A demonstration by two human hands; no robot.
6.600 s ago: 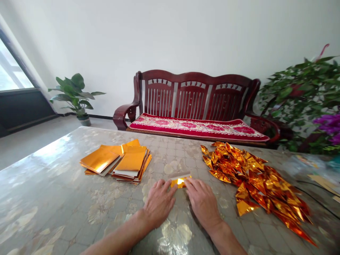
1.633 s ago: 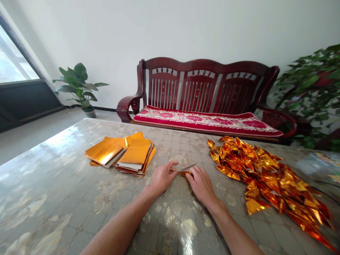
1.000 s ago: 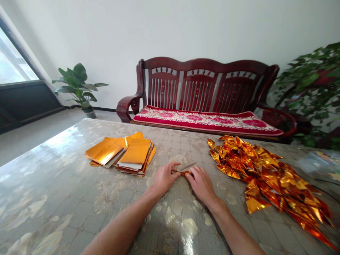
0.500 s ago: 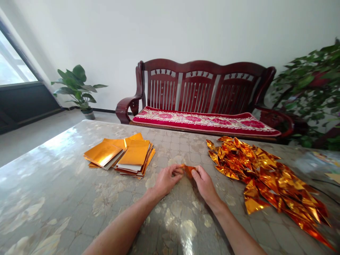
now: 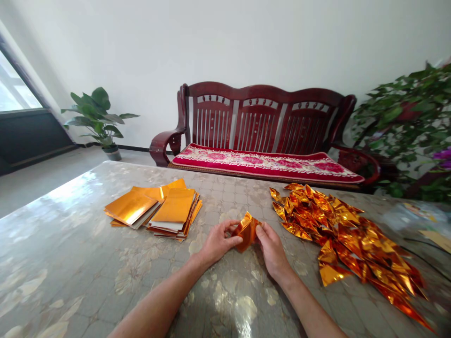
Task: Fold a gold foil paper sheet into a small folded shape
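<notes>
Between my two hands is a folded piece of shiny gold foil paper [image 5: 247,231], bent into a pointed shape and held just above the table. My left hand [image 5: 222,240] is closed on its left side, thumb in front and fingers behind. On the right side, my right hand [image 5: 270,244] pinches the paper between thumb and fingers. To the left lies a loose stack of flat gold foil sheets [image 5: 174,205], some with pale undersides. A heap of folded foil pieces [image 5: 338,227] spreads over the table to the right.
A patterned, glossy cover lies on the table [image 5: 88,263]. Behind it stands a dark red wooden bench [image 5: 260,122] with a floral seat mat [image 5: 252,159]. A clear plastic bag [image 5: 412,216] and a dark cable sit at the far right. Potted plants flank the bench.
The foil paper has turned upward and opened out, showing a broader face. My left thumb now presses its front. The whole view has shifted slightly.
</notes>
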